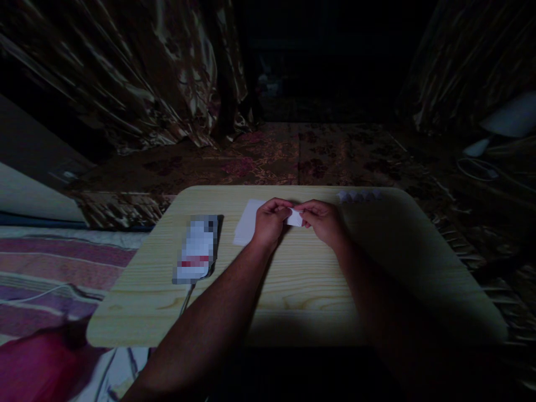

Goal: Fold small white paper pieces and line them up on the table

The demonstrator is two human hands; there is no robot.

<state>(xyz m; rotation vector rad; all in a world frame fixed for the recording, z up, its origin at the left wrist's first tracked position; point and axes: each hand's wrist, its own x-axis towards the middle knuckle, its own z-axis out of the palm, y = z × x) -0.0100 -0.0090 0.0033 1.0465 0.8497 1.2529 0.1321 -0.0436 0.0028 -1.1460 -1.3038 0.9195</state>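
A small folded piece of white paper (293, 218) is pinched between my two hands above the wooden table. My left hand (270, 222) grips its left side with thumb and fingers closed. On the other side, my right hand (322, 219) pinches the paper's right edge. Partly behind my left hand lies a stack of white paper sheets (246, 224). Several small folded white paper pieces (359, 195) sit in a row near the table's far right edge. My fingers hide part of the held paper's outline.
The light wood table (301, 285) has rounded corners. A phone-like device (196, 245), blurred out, lies at left with a cable (186, 298) running toward me. Beyond the table are a patterned cloth (268, 151) and curtains (180, 72). A striped bedcover (58, 262) is at left.
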